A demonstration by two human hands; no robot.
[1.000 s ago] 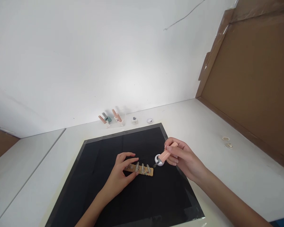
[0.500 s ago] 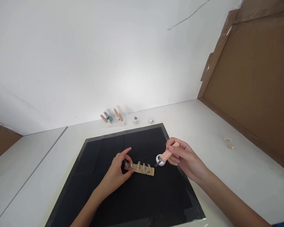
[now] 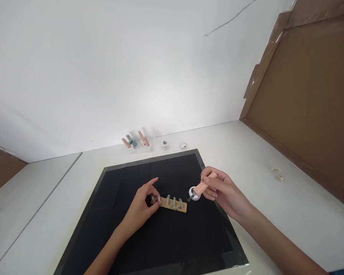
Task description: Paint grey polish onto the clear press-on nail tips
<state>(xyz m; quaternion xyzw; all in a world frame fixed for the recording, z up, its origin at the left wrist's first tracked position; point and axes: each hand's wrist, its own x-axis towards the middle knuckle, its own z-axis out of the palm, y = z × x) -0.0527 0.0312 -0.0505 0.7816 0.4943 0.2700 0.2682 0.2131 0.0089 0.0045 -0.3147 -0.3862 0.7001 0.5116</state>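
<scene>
On the black mat lies a tan strip with several greyish, shiny false nails standing along it. My left hand grips the strip's left part between thumb and fingers, one finger raised, and covers some of that end. In my right hand is a nail polish brush with a peach handle, pinched by thumb and fingers. Its dark bristle tip points down left, just beyond the strip's right end. Behind the brush sits a round white container, partly hidden; whether my lower fingers touch it I cannot tell.
Several polish bottles with peach and grey-green caps stand by the white wall. A small clear jar and a white ring-shaped dish are to their right. Two small round pieces lie near the cardboard panel.
My left thumb and fingers have drawn closer together at the strip's left part, covering a little more of it. My right hand and the brush stay practically where they were.
</scene>
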